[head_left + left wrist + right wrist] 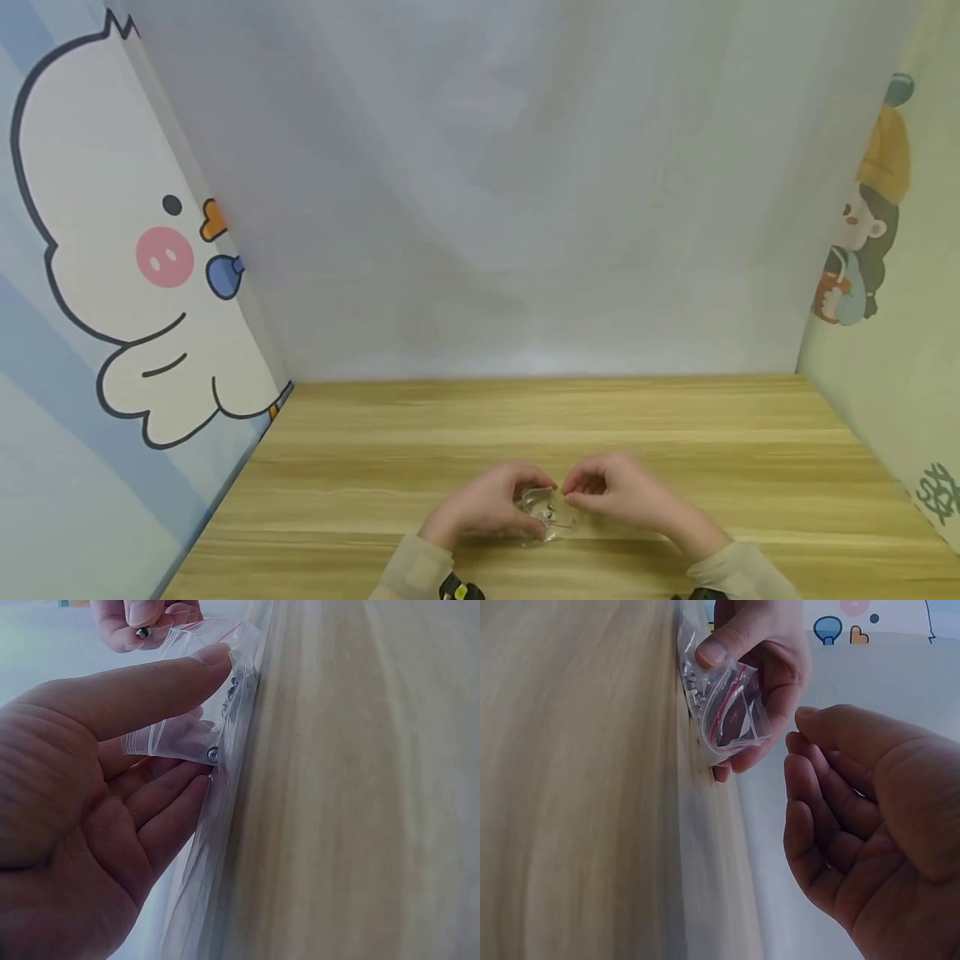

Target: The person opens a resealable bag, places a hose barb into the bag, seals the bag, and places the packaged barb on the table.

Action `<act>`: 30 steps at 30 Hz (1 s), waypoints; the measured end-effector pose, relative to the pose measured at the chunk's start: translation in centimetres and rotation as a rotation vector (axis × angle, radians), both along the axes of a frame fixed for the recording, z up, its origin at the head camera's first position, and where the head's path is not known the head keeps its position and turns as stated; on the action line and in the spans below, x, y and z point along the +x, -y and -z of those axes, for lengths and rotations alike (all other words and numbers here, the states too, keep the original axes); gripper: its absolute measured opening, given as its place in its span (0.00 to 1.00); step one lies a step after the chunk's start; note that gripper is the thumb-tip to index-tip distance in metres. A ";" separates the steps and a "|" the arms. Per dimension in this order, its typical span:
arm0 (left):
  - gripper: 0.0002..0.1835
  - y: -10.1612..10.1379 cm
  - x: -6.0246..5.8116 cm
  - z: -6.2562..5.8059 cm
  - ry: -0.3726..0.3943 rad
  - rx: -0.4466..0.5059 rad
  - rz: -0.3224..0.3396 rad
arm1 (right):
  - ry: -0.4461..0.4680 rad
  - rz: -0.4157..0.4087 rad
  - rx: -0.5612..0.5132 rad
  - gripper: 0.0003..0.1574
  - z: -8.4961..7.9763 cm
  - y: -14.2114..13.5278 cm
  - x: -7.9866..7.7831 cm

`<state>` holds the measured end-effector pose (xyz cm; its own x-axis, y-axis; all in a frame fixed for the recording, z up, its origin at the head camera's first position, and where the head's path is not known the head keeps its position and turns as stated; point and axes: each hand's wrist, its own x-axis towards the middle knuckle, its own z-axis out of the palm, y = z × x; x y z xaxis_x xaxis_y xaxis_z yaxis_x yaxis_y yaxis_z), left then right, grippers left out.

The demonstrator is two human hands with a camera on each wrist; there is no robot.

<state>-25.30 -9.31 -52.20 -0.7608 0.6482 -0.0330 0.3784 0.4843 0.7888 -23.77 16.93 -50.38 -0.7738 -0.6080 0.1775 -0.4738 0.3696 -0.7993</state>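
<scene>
A small clear zip bag (739, 712) with a red line along its mouth is in my left hand (504, 504), which grips it between thumb and fingers, low over the table. Its mouth gapes toward the right hand. Several small shiny metal pieces (230, 694) lie inside, one of them round with a hole (213, 754). Just right of the bag, my right hand (622, 493) pinches a small dark metal piece (142, 633) between thumb and forefinger. In the right wrist view those fingertips (807, 714) hide the piece, and the other fingers are curled.
Beneath both hands is a wood-grain table (360, 442). A pale curtain (525, 208) hangs behind its far edge. Printed panels stand at both sides, with a white cartoon bird (97, 208) on the left and a cartoon child (862, 225) on the right.
</scene>
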 end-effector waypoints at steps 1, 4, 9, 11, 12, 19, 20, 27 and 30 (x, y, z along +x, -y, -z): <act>0.31 0.0 0.0 0.0 0.004 0.001 -0.002 | -0.001 -0.001 0.000 0.05 0.1 0.1 0.1; 0.31 0.0 0.0 0.0 0.007 0.003 -0.003 | -0.021 -0.005 0.003 0.04 0.2 0.5 0.2; 0.31 0.1 0.2 0.0 0.003 0.000 -0.001 | -0.032 -0.013 -0.004 0.02 0.5 0.8 0.4; 0.31 0.1 0.2 0.0 0.005 0.005 -0.001 | -0.033 -0.016 -0.008 0.03 0.5 0.8 0.5; 0.31 0.1 0.2 0.0 0.008 0.008 -0.002 | -0.032 -0.019 -0.011 0.03 0.4 0.8 0.5; 0.31 0.0 0.1 0.1 0.003 0.008 0.002 | -0.026 -0.030 -0.014 0.04 0.3 1.0 0.5; 0.31 0.0 0.1 0.0 0.005 0.009 0.002 | -0.028 -0.030 -0.013 0.04 0.4 1.0 0.5; 0.30 0.0 0.1 0.0 -0.002 -0.001 0.001 | -0.044 -0.028 -0.019 0.04 0.4 0.9 0.5; 0.30 0.0 0.0 0.0 0.002 0.003 0.001 | -0.042 -0.034 -0.019 0.04 0.4 0.9 0.5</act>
<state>-25.29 -9.33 -52.20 -0.7600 0.6491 -0.0329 0.3771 0.4817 0.7911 -23.24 16.08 -50.74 -0.7445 -0.6299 0.2211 -0.5188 0.3375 -0.7854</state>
